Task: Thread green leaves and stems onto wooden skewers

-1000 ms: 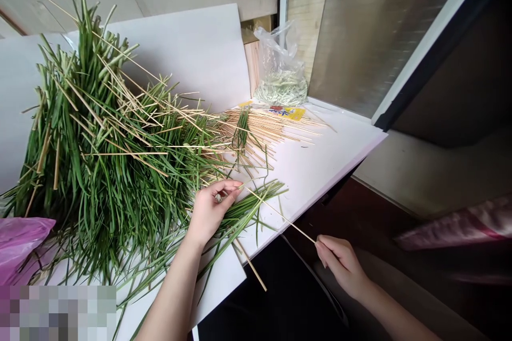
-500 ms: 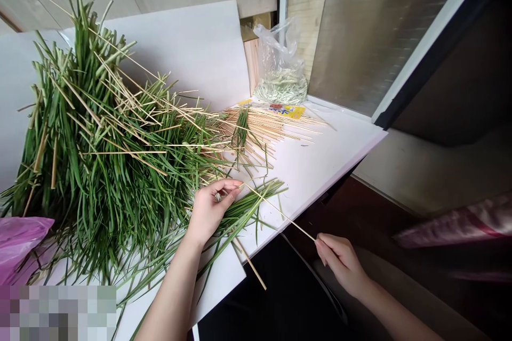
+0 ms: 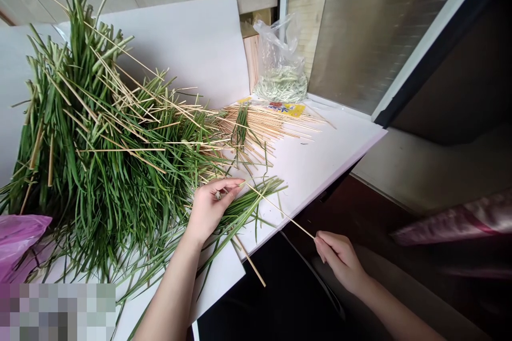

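Observation:
My right hand is closed on the lower end of a thin wooden skewer, out past the table's front edge. The skewer slants up and left toward my left hand, whose thumb and fingers pinch together beside its upper tip. What this pinch holds is too small to make out. Under and beside my left hand lie loose green stalks on the white table. A big heap of long green stalks stands to the left, with several skewers strewn over it.
Many skewers lie fanned at the back, below a clear bag of pale cut pieces. A pink bag is at the left. The white table ends in a slanting front edge, which one stick overhangs.
The view has shifted slightly. Both hands keep nearly the same pose, and the skewer stays between them with its tip close to my left fingers.

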A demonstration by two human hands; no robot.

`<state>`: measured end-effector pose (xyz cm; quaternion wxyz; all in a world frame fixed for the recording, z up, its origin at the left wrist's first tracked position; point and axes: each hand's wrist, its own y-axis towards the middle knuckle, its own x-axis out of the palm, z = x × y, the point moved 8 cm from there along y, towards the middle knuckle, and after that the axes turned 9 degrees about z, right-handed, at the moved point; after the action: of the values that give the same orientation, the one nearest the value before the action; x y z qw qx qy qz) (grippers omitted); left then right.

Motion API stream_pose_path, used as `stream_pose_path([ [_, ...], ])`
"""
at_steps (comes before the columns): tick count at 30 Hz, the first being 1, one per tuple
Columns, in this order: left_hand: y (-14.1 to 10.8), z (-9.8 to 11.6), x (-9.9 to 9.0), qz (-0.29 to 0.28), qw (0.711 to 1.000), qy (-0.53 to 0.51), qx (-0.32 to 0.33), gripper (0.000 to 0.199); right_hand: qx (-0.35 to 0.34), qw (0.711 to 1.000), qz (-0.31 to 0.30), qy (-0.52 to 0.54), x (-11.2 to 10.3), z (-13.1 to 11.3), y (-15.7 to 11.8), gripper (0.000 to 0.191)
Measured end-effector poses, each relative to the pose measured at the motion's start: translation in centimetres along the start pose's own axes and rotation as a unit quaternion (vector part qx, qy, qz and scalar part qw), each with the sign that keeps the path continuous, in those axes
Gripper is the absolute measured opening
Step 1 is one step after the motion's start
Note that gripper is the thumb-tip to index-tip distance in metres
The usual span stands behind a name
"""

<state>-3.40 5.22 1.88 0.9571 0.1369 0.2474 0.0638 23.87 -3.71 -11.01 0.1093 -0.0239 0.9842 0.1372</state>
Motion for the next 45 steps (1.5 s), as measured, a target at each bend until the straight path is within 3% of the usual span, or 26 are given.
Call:
stream_pose_path([
  [45, -0.18, 0.58, 0.26, 0.007, 1.000, 0.023, 0.014, 0.020, 0.002, 1.000, 0.001, -0.005, -0.10, 0.10, -0.03, 0.048],
])
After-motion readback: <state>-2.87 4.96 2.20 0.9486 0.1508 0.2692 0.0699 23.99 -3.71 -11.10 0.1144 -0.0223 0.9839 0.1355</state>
